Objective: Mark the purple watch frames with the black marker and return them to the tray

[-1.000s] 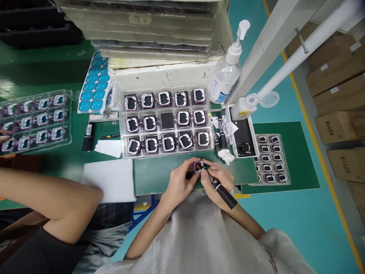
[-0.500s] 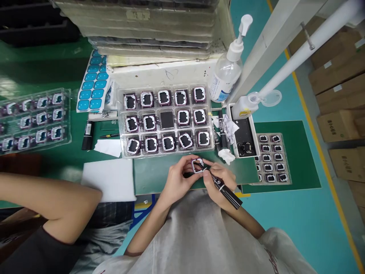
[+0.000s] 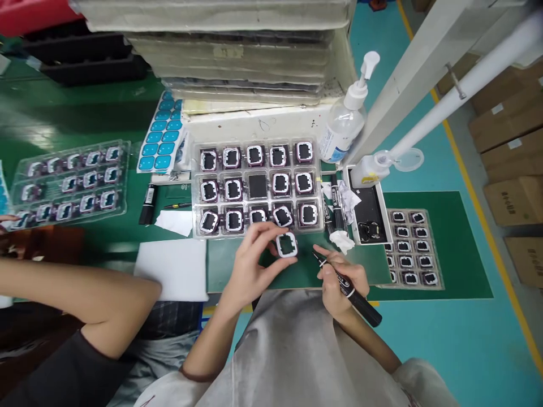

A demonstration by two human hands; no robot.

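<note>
My left hand point(image 3: 254, 263) pinches a small squarish frame point(image 3: 279, 253) with a white inner face and an open middle, just in front of the tray. In my right hand point(image 3: 343, 282) is a black marker pen point(image 3: 360, 305), its tip uncapped and pointing up left, apart from the frame. Beyond my hands lies a clear plastic tray point(image 3: 194, 198) holding rows of similar frames. Its middle cell shows only a dark square point(image 3: 257, 186).
Right of the tray lie more markers point(image 3: 336, 206), crumpled tissue point(image 3: 341, 241) and a white box point(image 3: 385, 217). A pump bottle point(image 3: 343, 127) stands behind. At left are a white foam sheet point(image 3: 169, 271), a second tray point(image 3: 123, 192) and a co-worker's arm point(image 3: 114, 294).
The marker has drawn back from the frame, down and to the right with my right hand. My left hand has moved slightly left, still holding the frame, now turned face up. The view has shifted.
</note>
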